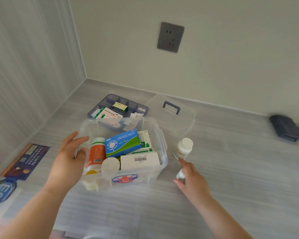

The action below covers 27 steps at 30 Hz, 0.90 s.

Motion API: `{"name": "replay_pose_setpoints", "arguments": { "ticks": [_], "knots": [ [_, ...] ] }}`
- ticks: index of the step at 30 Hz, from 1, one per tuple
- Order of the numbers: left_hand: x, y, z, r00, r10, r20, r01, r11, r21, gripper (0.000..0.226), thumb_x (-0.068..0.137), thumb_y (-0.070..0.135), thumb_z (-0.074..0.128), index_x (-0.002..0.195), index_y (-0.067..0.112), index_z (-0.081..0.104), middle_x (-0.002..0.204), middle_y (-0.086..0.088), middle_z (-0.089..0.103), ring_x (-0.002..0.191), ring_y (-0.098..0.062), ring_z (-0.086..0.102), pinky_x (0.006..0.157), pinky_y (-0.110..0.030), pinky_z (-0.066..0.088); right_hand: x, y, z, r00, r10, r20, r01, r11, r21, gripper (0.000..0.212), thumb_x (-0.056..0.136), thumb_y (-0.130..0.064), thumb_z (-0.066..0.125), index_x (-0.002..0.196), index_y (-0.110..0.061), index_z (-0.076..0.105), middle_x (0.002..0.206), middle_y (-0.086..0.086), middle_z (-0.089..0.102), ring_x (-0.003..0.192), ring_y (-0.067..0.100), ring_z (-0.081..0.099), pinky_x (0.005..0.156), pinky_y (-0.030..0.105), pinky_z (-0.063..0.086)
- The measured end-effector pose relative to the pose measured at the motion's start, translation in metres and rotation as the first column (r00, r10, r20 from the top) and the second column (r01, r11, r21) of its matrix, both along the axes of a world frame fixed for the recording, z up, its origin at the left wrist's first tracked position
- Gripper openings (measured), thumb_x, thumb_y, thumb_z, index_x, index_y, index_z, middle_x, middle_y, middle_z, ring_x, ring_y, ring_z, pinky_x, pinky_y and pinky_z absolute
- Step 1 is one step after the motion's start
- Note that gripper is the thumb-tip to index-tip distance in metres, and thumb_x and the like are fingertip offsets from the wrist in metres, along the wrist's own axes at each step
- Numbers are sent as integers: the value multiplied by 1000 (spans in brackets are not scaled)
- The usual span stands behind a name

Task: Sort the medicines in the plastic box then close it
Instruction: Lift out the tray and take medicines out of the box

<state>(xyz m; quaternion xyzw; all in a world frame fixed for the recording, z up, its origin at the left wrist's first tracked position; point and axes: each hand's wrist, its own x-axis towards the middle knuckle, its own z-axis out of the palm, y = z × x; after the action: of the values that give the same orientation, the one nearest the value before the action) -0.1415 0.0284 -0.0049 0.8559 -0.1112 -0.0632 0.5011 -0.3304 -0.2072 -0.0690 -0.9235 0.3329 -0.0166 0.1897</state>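
Note:
A clear plastic box (160,167) with a red cross sticker stands on the grey table. Inside lie a blue loratadine carton (123,144), an orange-labelled bottle (96,153), a white carton with a barcode (139,162), a white round cap (110,164) and green-printed sachets (145,142). My left hand (68,159) rests on the box's left wall with fingers spread over the rim. My right hand (191,178) is to the right of the box, closed around a small clear vial (180,175). A white pill bottle (183,148) stands upright just beyond that hand.
Behind the box sits a blue divided tray (97,109) holding small packets and a dark little box. The clear lid (173,114) with a blue handle lies at the back right. A dark blue pouch (283,127) is far right, printed cards (24,161) at the left edge.

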Motion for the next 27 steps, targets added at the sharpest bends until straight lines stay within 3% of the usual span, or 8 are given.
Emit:
{"name": "replay_pose_setpoints", "arguments": {
  "ticks": [4, 7, 9, 12, 15, 17, 21, 27],
  "knots": [
    [2, -1, -2, 1000, 0, 5, 0, 1000, -2, 33, 86, -4, 42, 112, 13, 56, 144, -5, 33, 127, -28, 36, 93, -57, 42, -8, -1, 21, 995, -12, 100, 14, 1000, -17, 55, 77, -28, 66, 126, -18, 44, 130, 0, 45, 104, 23, 57, 75, 30, 45],
    [2, -2, -6, 999, 5, 47, -5, 1000, -3, 32, 85, -4, 45, 110, 13, 57, 143, -5, 35, 128, -24, 34, 96, -32, 30, -11, -5, 50, 931, -19, 365, 77, 987, -144, 31, 75, -15, 70, 103, -2, 62, 106, 16, 60, 91, 35, 61, 72, 30, 44],
    [2, -2, -7, 999, 2, 52, -1, 1000, -11, 31, 84, -4, 45, 108, 12, 58, 143, -5, 35, 127, -22, 34, 93, -27, 26, -1, 0, 78, 854, 44, 518, 90, 969, -230, 24, 79, -18, 57, 88, 3, 65, 90, 21, 64, 85, 28, 58, 75, 19, 39],
    [3, -1, -9, 999, -11, 49, 13, 1000, -27, 31, 85, -5, 45, 106, 13, 58, 142, -5, 35, 126, -20, 34, 92, -26, 27, 37, 22, 113, 794, 213, 570, -91, 968, -235, 28, 79, -17, 45, 81, 2, 66, 81, 17, 69, 81, 14, 49, 77, 5, 34],
    [3, -1, -10, 998, -18, 59, 20, 999, -43, 31, 85, -5, 44, 105, 14, 58, 142, -5, 35, 124, -18, 35, 90, -25, 28, 91, 52, 123, 811, 446, 377, -442, 891, -103, 19, 84, -8, 52, 94, -5, 67, 96, 14, 71, 92, 18, 58, 72, 16, 35],
    [3, 0, -11, 998, -20, 64, 24, 998, -57, 31, 85, -4, 44, 105, 15, 59, 142, -4, 34, 115, -9, 36, 87, -25, 28, 128, 71, 112, 789, 588, 178, -603, 797, 41, 25, 90, -7, 46, 107, -11, 63, 115, 11, 65, 106, 22, 55, 80, 20, 37],
    [4, 3, -13, 996, -32, 80, 37, 997, -67, 31, 85, -2, 46, 107, 16, 58, 143, 0, 34, 106, -2, 34, 84, -21, 27, 178, 96, 89, 682, 716, -148, -704, 698, 131, 32, 91, -7, 39, 115, -15, 58, 123, 14, 57, 112, 29, 51, 97, 40, 43],
    [7, 5, -15, 995, -36, 96, 44, 996, -73, 29, 84, 1, 49, 106, 17, 60, 143, -1, 35, 114, -5, 36, 87, -21, 28, 196, 92, 81, 613, 718, -330, -741, 667, 75, 28, 93, -21, 40, 112, -23, 60, 120, 12, 51, 111, 29, 44, 95, 39, 39]
  ]
}}
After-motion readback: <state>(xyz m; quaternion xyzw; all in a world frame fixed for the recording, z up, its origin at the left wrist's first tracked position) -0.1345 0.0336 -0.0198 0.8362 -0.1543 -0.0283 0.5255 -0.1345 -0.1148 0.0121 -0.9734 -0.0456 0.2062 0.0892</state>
